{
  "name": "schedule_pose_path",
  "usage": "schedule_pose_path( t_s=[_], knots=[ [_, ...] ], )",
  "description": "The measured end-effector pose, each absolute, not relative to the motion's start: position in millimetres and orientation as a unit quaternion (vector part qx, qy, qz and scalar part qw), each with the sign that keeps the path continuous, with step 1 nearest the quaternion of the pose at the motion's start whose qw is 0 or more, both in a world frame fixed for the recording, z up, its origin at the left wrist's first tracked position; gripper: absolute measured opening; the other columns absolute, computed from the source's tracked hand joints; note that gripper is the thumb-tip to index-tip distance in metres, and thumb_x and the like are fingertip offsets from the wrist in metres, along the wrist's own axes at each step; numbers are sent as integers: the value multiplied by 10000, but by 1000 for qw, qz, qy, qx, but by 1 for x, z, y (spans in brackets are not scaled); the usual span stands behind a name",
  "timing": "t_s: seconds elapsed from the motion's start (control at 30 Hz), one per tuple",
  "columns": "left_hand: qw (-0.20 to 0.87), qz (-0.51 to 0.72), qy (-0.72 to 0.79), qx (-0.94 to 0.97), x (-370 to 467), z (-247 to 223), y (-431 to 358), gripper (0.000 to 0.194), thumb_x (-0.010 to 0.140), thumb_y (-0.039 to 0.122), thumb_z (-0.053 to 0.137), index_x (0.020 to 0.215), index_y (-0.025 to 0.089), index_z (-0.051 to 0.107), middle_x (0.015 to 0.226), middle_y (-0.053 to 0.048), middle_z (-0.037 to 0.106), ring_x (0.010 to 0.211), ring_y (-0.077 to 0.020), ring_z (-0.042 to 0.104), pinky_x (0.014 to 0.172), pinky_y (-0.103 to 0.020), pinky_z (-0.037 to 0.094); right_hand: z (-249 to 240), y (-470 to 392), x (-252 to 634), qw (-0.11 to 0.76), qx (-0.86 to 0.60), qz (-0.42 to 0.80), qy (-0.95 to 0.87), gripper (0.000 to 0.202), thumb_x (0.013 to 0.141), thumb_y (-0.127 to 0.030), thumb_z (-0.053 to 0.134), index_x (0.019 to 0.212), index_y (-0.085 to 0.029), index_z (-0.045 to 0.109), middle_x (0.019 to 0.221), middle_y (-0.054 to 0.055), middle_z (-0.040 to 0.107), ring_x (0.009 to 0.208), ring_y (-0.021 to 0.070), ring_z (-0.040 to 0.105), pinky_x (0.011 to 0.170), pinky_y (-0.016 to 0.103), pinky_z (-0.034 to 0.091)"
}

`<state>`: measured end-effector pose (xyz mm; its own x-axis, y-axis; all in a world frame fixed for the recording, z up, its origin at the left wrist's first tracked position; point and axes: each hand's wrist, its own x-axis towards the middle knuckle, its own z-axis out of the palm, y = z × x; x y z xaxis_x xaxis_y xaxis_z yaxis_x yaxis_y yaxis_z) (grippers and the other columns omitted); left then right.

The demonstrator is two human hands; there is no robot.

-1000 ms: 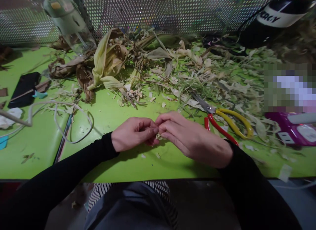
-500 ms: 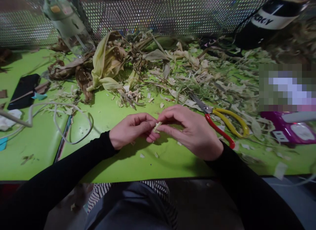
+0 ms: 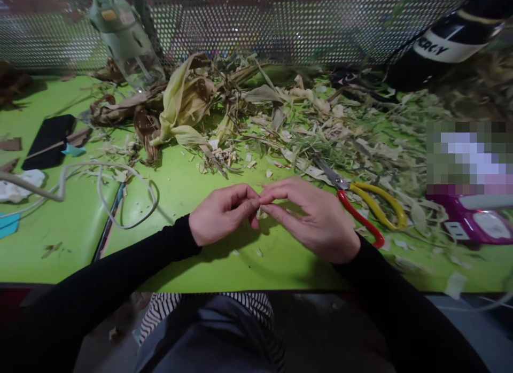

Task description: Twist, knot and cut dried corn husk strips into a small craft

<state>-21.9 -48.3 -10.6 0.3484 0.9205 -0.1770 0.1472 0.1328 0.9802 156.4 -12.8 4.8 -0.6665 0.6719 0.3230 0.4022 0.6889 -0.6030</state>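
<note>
Nearest to us, below the edge of the green table [image 3: 192,271], we see a dark cloth [image 3: 212,330] with striped fabric around it. Above the near part of the table, our left hand [image 3: 224,212] and our right hand [image 3: 312,218] meet at their fingertips. Between them is a small pale-green piece [image 3: 262,212], partly hidden; both hands pinch it with thumb and fingers. At the right of our right hand, the scissors [image 3: 341,184] lie with red and yellow handles apart, their blades pointing to the far left, among plant scraps [image 3: 340,132]. Farther right there is a purple object [image 3: 476,218]. On the left we see a looped cable [image 3: 134,172] and, beyond it, a black phone [image 3: 50,141]. Farther away lie dry husks [image 3: 172,111], between a clear bottle [image 3: 130,41] at left and a dark bottle [image 3: 444,49] at right. Farthest stands a perforated screen [image 3: 256,20].
</note>
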Motion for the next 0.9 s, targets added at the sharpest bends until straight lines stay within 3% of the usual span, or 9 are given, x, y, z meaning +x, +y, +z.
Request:
schedule_pose_path(
  t_s=[0.2,0.6,0.9],
  knots=[
    [631,331,464,526,-20,-13,-48,196,866,323,467,788,144,483,649,-3,602,565,-66,498,574,-195,390,-2,-15,152,286,-299,230,-881,52,816,-202,570,865,-199,588,859,44,657,844,177,608,754,302,474],
    [716,307,457,428,-20,-4,-45,166,854,250,501,755,117,515,612,-4,622,500,-43,513,472,-159,344,1,-8,160,284,-269,326,-861,69,828,-201,582,886,-205,619,824,21,665,805,151,620,755,297,476],
    [755,320,436,371,-26,-9,-42,148,832,232,537,760,107,569,601,-5,625,500,-39,522,451,-145,340,5,-3,164,248,-237,294,-892,334,765,-216,652,1085,-216,557,971,41,641,917,186,598,838,340,481]
  ],
)
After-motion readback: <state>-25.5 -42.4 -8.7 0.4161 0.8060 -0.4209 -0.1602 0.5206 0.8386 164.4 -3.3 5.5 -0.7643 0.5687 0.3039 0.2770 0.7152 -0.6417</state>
